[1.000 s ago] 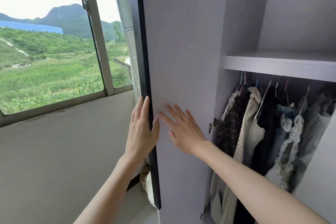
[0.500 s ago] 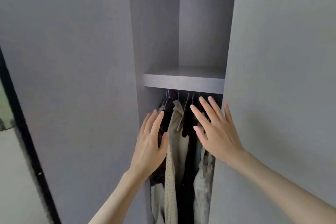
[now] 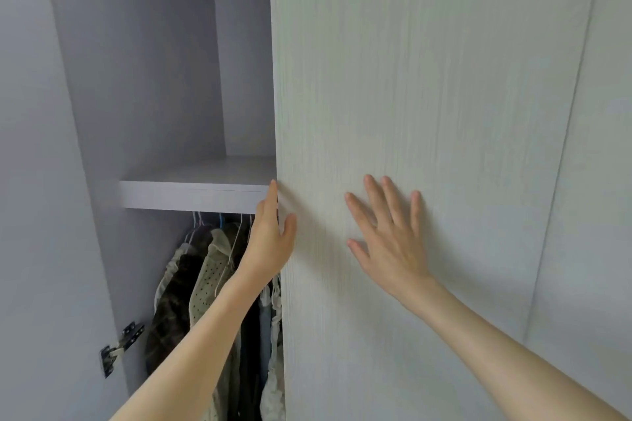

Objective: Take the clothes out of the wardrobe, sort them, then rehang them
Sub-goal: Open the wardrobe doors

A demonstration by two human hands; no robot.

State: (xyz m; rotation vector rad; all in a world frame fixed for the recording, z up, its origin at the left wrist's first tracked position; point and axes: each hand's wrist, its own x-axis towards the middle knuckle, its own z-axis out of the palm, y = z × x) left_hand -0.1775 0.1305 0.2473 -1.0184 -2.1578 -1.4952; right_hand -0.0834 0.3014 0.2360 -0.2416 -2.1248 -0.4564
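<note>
- Left hand (image 3: 273,243) grips the right door's (image 3: 427,113) edge, thumb in front, fingers apparently behind.
- Right hand (image 3: 390,236) lies spread, flat on that door.
- Clothes (image 3: 205,277) hang under the shelf (image 3: 191,195).

- Clothes (image 3: 208,270): right portion concealed behind the closed door (image 3: 427,113); lower ends cut by the bottom edge.
- Left hand (image 3: 272,243): fingers past the door edge, out of sight.
- Hangers (image 3: 219,219): hooks blurred, number indeterminable.
- Both forearms: cut by the bottom edge.
</note>
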